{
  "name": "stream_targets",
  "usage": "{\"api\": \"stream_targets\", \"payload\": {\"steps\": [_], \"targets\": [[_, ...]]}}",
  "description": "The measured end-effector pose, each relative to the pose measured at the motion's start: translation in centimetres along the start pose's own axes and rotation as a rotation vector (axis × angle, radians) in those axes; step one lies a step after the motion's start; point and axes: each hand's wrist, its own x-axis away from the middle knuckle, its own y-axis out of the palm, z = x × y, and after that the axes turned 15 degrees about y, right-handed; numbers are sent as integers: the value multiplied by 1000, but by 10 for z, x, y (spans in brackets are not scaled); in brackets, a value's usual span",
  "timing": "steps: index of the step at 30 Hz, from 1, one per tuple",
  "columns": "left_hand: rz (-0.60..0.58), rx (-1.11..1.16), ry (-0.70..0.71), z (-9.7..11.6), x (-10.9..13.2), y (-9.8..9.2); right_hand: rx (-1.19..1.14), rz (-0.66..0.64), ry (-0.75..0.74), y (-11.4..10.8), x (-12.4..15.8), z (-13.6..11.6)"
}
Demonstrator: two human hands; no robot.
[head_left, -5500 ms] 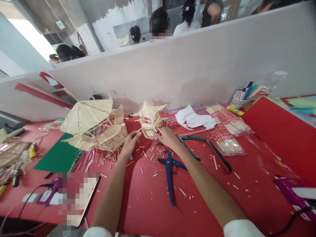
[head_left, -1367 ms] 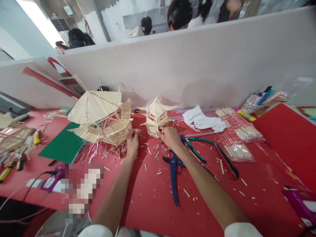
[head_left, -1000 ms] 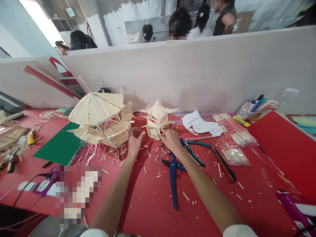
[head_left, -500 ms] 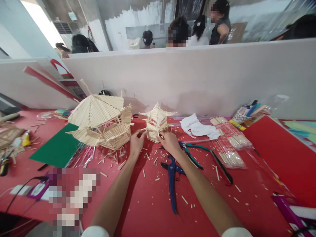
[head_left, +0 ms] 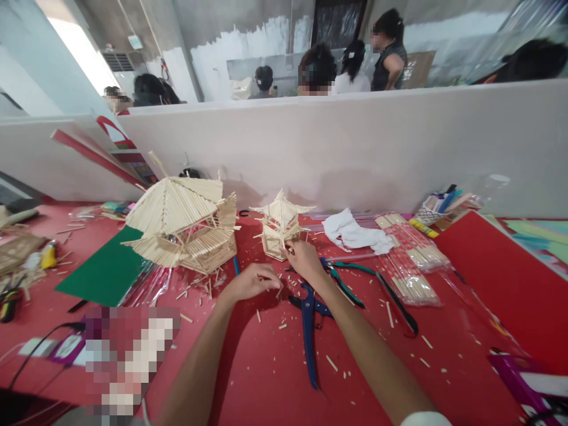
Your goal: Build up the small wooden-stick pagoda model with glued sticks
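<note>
A small pavilion model (head_left: 281, 222) made of thin wooden sticks stands upright on the red table. My right hand (head_left: 305, 259) is at its front right side, thumb and finger closed on its lower edge; the exact grip is partly hidden. Closer to me, my left hand (head_left: 255, 283) is low over the table, its thumb and forefinger pinched at a short stick piece (head_left: 279, 291). A larger stick pavilion model (head_left: 177, 207) with a wide roof stands to the left. Right below my right hand lie a blue cutter (head_left: 308, 331) and green-handled pliers (head_left: 346, 287).
Stick offcuts scatter the red tabletop (head_left: 266, 378). On the right lie a white cloth (head_left: 355, 231), bagged stick bundles (head_left: 410, 272), a black-handled tool (head_left: 399, 305) and a red sheet (head_left: 510, 278). A white partition (head_left: 355, 148) stands behind; people are beyond it.
My left hand has left the small pavilion model and come down and toward me, to the stick piece on the table. My right hand stays at the model. The view has tilted slightly.
</note>
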Motion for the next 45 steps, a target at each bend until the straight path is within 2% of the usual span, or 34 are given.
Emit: {"api": "stream_targets", "payload": {"steps": [2, 4, 5, 7, 10, 13, 17, 22, 24, 28, 30, 33, 35, 39, 42, 45], "targets": [[-237, 95, -27, 14, 0, 5, -1, -4, -4, -1, 0, 0], [-348, 139, -58, 22, 0, 5, 0, 3, -2, -1, 0, 1], [-358, 131, -68, 23, 0, 4, 1, 13, 7, -2, -1, 2], [-282, 49, -77, 20, 2, -2, 5, 34, 32, -2, -1, 3], [4, -130, -88, 3, 6, -14, 5, 45, 69, -3, -2, 4], [217, -178, -132, -14, 8, -21, -3, 65, 94, -3, -3, 5], [348, -197, -133, -23, 7, -21, -26, 63, 107, -11, -5, 12], [446, -162, -100, -24, 7, -19, -145, -11, -5, -37, -4, 29], [468, -177, -96, -26, 8, -19, -156, -145, -42, -46, -1, 34], [468, -150, -127, -30, 10, -20, -201, -601, -142, -54, 7, 33], [477, -188, -143, -29, 9, -20, -210, -688, -194, -52, 11, 27], [486, -301, -122, -26, 6, -20, -217, -730, -259, -45, 17, 13], [464, -302, -114, -23, 4, -18, -214, -687, -280, -40, 21, 4], [416, -164, -69, -15, -1, -11, -206, -451, -279, -27, 25, -10], [370, -59, -19, -8, -3, -5, -234, -359, -286, -15, 26, -17], [402, 183, -65, -4, -2, -2, -229, -280, -321, -4, 26, -21]]}}
